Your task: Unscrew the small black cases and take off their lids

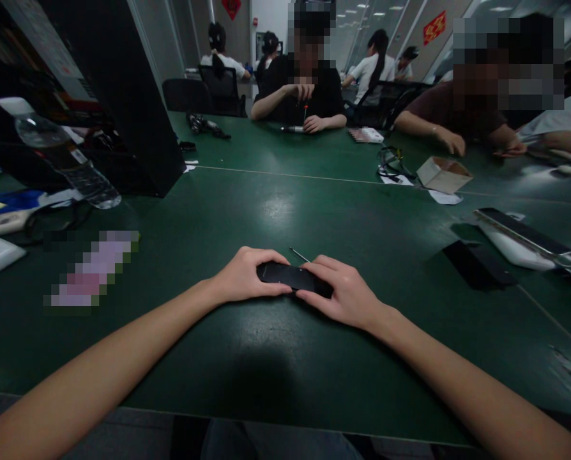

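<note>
A flat black oblong device (290, 276) with small light dots on its top lies across the green table in front of me. My left hand (247, 273) closes on its left end, thumb along the near edge and fingers along the far edge. On its right end, my right hand (345, 287) grips in the same way, with fingers over the top. A thin metal rod (299, 255), like a screwdriver shaft, sticks out just beyond my right fingers; its other end is hidden by that hand.
A water bottle (69, 156) stands tilted at the left, near a black cabinet (137, 128) and a blurred phone-like item (94, 271). To the right are a black box (479, 263), a white device (515, 246) and a small open carton (443, 176). Across the table (247, 211), people are working.
</note>
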Tool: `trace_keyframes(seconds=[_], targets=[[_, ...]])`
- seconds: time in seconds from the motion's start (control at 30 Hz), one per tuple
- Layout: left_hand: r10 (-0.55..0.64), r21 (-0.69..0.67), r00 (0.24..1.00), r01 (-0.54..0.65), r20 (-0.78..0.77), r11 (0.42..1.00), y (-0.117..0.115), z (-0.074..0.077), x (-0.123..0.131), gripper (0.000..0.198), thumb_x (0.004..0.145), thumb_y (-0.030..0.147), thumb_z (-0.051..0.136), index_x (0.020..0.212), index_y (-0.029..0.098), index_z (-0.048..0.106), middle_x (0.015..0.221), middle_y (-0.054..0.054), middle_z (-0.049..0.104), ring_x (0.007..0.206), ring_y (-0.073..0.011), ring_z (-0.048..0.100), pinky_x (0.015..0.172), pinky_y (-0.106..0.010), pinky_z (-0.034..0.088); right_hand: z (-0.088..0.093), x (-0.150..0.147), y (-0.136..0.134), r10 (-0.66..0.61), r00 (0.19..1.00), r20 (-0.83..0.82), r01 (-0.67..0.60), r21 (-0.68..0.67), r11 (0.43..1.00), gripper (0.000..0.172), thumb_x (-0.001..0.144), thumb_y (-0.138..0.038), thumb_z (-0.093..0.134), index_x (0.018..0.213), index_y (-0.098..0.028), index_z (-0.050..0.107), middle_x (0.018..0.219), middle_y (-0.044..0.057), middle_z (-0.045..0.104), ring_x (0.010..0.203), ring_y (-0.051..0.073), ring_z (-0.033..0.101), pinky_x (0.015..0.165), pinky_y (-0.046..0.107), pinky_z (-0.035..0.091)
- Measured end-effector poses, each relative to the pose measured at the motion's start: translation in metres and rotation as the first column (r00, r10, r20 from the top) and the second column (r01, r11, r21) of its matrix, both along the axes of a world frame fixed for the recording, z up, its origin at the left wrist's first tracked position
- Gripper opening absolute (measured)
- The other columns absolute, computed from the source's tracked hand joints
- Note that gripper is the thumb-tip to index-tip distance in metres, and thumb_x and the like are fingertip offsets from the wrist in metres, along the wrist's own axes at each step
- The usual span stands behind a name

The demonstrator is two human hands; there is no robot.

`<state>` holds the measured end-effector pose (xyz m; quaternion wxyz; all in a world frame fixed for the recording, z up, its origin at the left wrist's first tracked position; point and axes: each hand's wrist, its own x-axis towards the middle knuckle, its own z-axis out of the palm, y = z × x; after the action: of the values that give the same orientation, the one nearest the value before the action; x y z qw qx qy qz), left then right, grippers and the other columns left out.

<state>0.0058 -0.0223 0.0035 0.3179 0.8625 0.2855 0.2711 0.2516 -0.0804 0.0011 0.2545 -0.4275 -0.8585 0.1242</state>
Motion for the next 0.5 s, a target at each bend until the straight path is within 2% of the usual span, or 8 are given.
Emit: trace_keyframes(seconds=[0.5], targets=[[0.014, -0.023, 1.0, -0.014, -0.02, 1.0, 0.0004, 0.0008, -0.0008, 0.04, 0.078, 0.041, 0.081, 0.108, 0.017, 0.072, 0.101, -0.004, 0.077, 0.09, -0.0207, 0.072, 0.079, -0.029, 0.051, 0.0032, -0.0019, 0.0024, -0.009, 0.997, -0.074, 0.003, -0.076, 0.997, 0.04, 0.093, -0.05, 0.064, 0.111, -0.015, 0.069, 0.09, 0.007, 0.064, 0.078, 0.018, 0.06, 0.069, 0.032, 0.048]])
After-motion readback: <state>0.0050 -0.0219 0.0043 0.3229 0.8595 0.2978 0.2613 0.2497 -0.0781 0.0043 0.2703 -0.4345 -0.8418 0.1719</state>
